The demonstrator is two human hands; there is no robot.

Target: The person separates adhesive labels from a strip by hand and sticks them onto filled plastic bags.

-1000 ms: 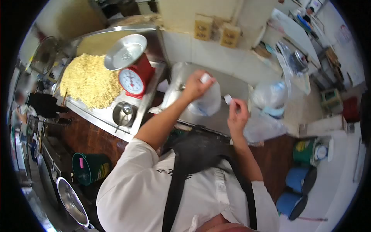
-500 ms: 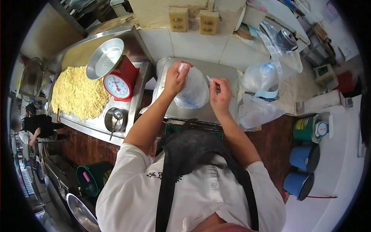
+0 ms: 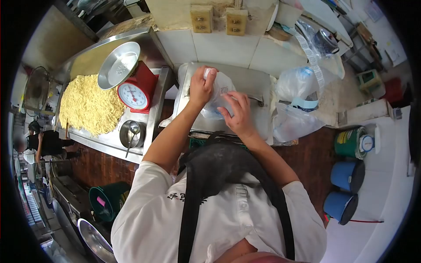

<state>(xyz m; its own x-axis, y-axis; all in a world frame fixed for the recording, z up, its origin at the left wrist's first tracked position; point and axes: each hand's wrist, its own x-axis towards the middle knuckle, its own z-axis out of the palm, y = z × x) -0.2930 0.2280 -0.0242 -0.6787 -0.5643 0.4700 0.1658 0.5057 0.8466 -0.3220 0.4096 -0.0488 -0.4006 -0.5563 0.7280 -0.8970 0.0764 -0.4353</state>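
Observation:
My left hand (image 3: 201, 90) is closed round the gathered top of a clear plastic bag (image 3: 213, 106), which stands over the metal lid of a chest (image 3: 259, 81). What the bag holds cannot be made out. A small label with dark print (image 3: 225, 89) shows on the bag's right side. Against that side, my right hand (image 3: 239, 115) has its fingers spread, with the fingertips at or just below the label. Behind the right hand, a metal handle (image 3: 256, 100) is fixed on the lid.
Left of me, yellow noodles (image 3: 90, 105), a red scale (image 3: 139, 90) and a bowl with a spoon (image 3: 132, 134) sit on a steel counter. On the right lie plastic bags (image 3: 296, 87) and a label strip (image 3: 309, 55). Blue buckets (image 3: 346, 176) stand on the floor. Another person (image 3: 46, 142) is far left.
My right hand has moved left to the bag. The small white piece it pinched has left its fingers, which have spread; a printed label now shows on the bag. My left hand keeps its hold.

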